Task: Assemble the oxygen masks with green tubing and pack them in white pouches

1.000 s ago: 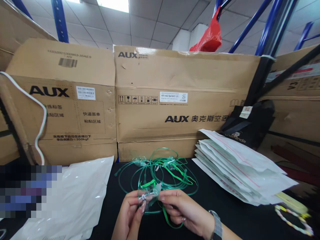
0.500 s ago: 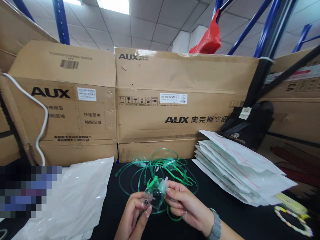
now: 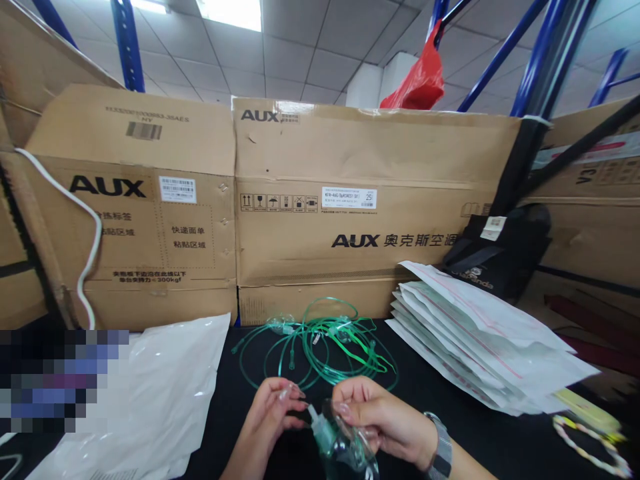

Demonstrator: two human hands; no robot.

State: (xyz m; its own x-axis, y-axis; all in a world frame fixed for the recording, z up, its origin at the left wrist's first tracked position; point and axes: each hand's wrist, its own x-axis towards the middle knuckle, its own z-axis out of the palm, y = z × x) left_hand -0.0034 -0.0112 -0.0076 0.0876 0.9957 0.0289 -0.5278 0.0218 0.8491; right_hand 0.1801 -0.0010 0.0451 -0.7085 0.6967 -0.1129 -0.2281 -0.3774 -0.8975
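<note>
My right hand (image 3: 377, 417) grips the rim of a clear green oxygen mask (image 3: 350, 453) low in the picture, thumb on top. The mask is tilted, and its pale connector (image 3: 321, 427) points up and to the left. Close to that connector, my left hand (image 3: 277, 417) has its fingers bent and apart, with nothing seen between them. Behind both hands lies a loose heap of green tubing (image 3: 285, 353) with further clear masks (image 3: 344, 327) and a bright green strap (image 3: 345, 350) among it. The mask's lower part runs out of the picture.
White plastic packages (image 3: 165, 380) lie on the left, and a stack of white packets (image 3: 480, 340) on the right. Cardboard boxes (image 3: 300, 247) stand across the back. A beaded bracelet (image 3: 590, 453) and a yellow case (image 3: 587, 410) lie at the right edge of the black surface.
The mask has come down towards me and turned, so its connector now points left. My left hand has let go of it; my right hand has shifted its grip onto the rim.
</note>
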